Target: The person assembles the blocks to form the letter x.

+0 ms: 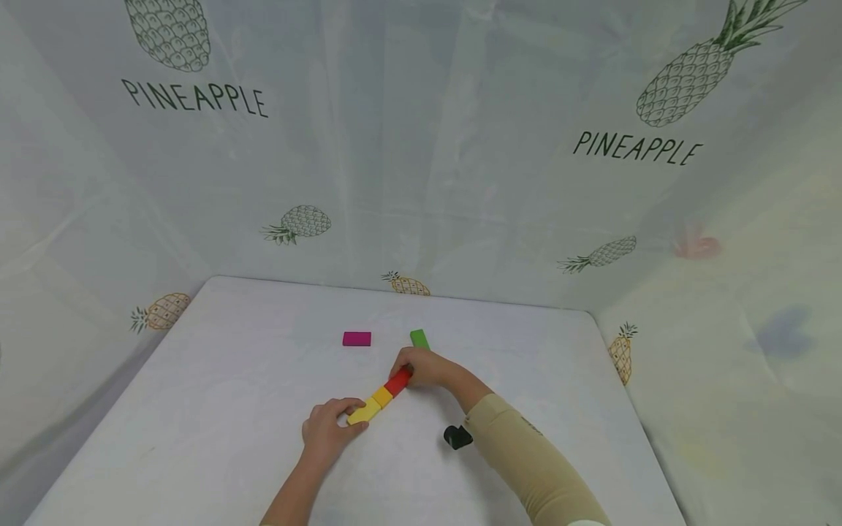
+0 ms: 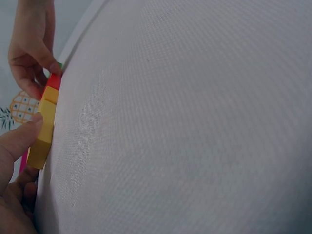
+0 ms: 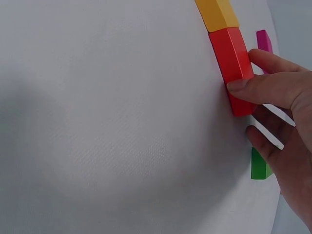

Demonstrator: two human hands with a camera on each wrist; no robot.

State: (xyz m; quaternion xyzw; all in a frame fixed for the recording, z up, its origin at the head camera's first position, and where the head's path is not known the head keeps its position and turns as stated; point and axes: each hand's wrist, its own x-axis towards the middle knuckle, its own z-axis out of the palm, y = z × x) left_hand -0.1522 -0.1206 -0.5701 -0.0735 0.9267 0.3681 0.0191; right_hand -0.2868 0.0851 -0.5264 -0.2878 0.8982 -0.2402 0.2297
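Note:
Three blocks lie end to end in a slanting row on the white table: a yellow block (image 1: pixel 364 413), a short orange block (image 1: pixel 382 397) and a red block (image 1: pixel 397 382). My left hand (image 1: pixel 325 432) pinches the yellow block at the near end, thumb on one side and fingers on the other. At the far end, my right hand (image 1: pixel 426 367) holds the red block; in the right wrist view the thumb lies on the red block (image 3: pixel 231 56) and its fingers are behind it. The red and orange blocks touch.
A magenta block (image 1: pixel 357 339) lies farther back on the table (image 1: pixel 263 351). Just beyond my right hand is a green block (image 1: pixel 419 338), partly hidden. A small black object (image 1: pixel 457 437) shows beside the right sleeve. Pineapple-print sheeting surrounds the table.

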